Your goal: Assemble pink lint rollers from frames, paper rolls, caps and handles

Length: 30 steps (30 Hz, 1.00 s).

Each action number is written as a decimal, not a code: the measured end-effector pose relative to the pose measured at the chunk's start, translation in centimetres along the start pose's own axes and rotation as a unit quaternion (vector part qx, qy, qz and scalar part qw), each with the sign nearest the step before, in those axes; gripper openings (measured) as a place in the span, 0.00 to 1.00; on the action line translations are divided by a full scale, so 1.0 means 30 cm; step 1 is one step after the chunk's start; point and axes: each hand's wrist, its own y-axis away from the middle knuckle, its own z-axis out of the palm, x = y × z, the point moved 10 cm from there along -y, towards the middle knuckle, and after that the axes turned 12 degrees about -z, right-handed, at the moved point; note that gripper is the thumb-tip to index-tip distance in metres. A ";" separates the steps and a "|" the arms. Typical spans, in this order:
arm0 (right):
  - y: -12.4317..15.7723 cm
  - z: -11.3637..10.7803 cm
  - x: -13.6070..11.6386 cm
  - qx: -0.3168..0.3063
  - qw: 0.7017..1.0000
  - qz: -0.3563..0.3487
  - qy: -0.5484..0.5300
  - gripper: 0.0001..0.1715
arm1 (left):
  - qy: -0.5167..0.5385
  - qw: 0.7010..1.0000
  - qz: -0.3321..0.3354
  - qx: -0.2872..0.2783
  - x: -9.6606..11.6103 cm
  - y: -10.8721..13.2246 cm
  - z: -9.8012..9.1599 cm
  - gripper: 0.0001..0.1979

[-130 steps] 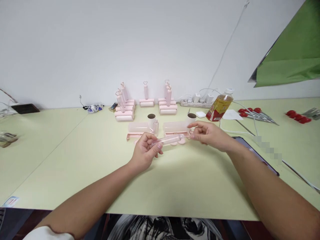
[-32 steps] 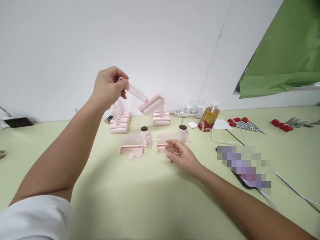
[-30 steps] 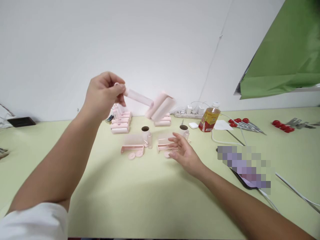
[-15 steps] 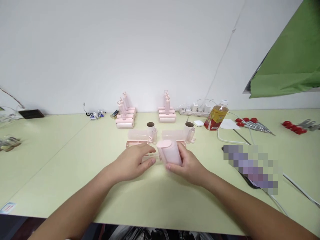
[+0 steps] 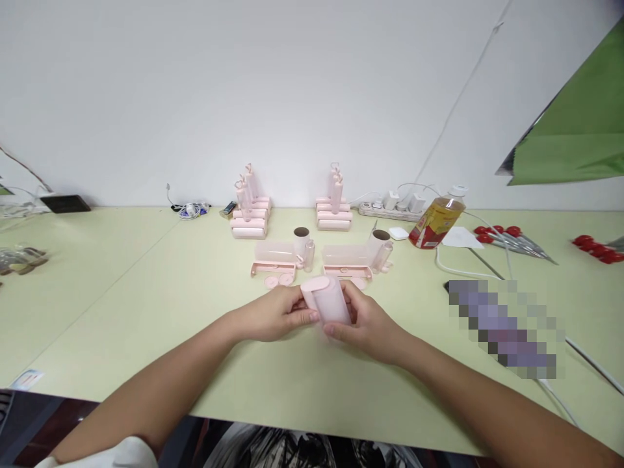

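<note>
Above the near middle of the table I hold a pale pink lint roller [image 5: 331, 304] in a translucent case, tilted, its flat rounded end facing up. My right hand [image 5: 373, 325] is closed around its right side, the thumb across the front. My left hand [image 5: 277, 313] grips the left side with thumb and fingers; some fingertips are hidden behind the case. Just beyond lie two open pink trays, a left tray [image 5: 273, 269] and a right tray [image 5: 347, 273], each with a clear cover behind. Round pink end caps [image 5: 279, 280] lie near the left tray.
Paper rolls with brown cores [image 5: 301, 239] stand behind the trays. Stacked pink lint rollers [image 5: 249, 224] line the wall. To the right are a drink bottle [image 5: 437, 218], a power strip [image 5: 390, 211], cables, a blurred-out phone-like object [image 5: 502, 328] and red-handled tools [image 5: 517, 240].
My left hand has come in from the left, from spread fingers to a grip on the lint roller. My right hand keeps its hold. The camera view has shifted slightly.
</note>
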 end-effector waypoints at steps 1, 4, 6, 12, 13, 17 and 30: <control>-0.001 -0.007 0.001 0.010 1.000 0.004 -0.023 0.35 | 0.006 1.000 0.005 -0.006 0.002 0.001 -0.005 0.17; -0.008 -0.075 -0.016 0.063 0.997 -0.016 -0.047 0.32 | 0.005 1.000 0.006 0.001 -0.009 0.013 -0.065 0.17; -0.010 -0.136 -0.032 0.090 0.995 -0.032 0.023 0.31 | 0.009 0.999 -0.022 0.039 -0.037 0.025 -0.139 0.17; -0.018 -0.116 -0.037 -0.020 0.944 -0.051 0.325 0.39 | 0.088 0.983 -0.099 0.127 -0.095 0.071 -0.284 0.23; -0.018 -0.098 -0.040 -0.033 0.938 -0.065 0.340 0.38 | 0.093 0.981 -0.110 0.130 -0.099 0.076 -0.288 0.24; -0.014 -0.052 -0.062 -0.046 0.912 -0.113 0.391 0.37 | 0.163 0.972 -0.111 0.126 -0.095 0.078 -0.284 0.27; -0.024 -0.057 -0.090 0.023 0.944 -0.133 0.301 0.29 | 0.433 0.894 -0.008 0.115 -0.053 0.004 -0.161 0.20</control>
